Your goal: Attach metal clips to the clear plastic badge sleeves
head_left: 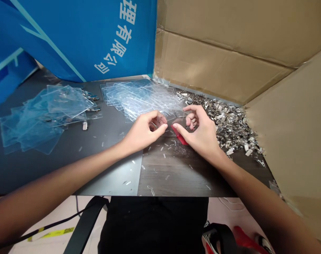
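Right hand (204,135) curls half-open beside a red object (180,138).

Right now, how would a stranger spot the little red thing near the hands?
Start at the dark tabletop below the brown cardboard. Just left of the heap of metal clips is the right hand, with the red thing showing beside its thumb. Its solid red sets it apart from its clear and silvery neighbours.

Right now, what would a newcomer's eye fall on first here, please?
The blue panel with white characters, at the back left, would probably come first. Next come the heap of metal clips at the right by the cardboard and the small red object by the right hand, in front of the middle pile of clear sleeves.
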Action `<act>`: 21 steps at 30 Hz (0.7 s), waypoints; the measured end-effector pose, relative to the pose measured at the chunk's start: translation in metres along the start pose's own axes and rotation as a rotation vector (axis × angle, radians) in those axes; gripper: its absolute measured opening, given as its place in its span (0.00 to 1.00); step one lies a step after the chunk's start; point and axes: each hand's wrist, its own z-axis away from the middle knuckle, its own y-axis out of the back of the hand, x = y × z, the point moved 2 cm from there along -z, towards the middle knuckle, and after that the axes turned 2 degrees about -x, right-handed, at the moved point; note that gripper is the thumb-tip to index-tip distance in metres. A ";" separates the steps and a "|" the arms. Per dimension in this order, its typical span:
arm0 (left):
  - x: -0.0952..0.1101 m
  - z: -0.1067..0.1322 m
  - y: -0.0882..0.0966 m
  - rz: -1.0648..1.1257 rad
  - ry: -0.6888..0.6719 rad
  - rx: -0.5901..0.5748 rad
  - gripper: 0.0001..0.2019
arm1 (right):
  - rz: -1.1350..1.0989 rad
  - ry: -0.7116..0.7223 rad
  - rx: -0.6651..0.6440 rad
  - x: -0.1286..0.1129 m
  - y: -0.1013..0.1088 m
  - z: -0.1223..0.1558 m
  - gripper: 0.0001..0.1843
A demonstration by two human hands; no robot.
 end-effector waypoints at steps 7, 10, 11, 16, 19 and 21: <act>0.021 0.006 0.012 -0.355 -0.298 -0.305 0.09 | 0.029 0.234 -0.029 -0.013 0.003 0.005 0.18; 0.028 0.009 0.016 -0.350 -0.313 -0.278 0.07 | 0.007 0.304 -0.018 -0.018 0.004 0.005 0.05; 0.029 0.009 0.017 -0.334 -0.306 -0.222 0.06 | -0.003 0.297 -0.010 -0.019 0.005 0.005 0.03; 0.025 0.005 0.022 -0.057 -0.134 0.198 0.11 | -0.037 0.190 -0.094 -0.017 0.005 0.002 0.07; 0.022 0.006 0.018 0.036 -0.074 0.256 0.16 | -0.058 0.152 -0.272 -0.016 0.000 0.002 0.08; 0.022 0.007 0.014 0.019 -0.110 0.234 0.14 | -0.063 0.153 -0.350 -0.018 -0.003 0.004 0.13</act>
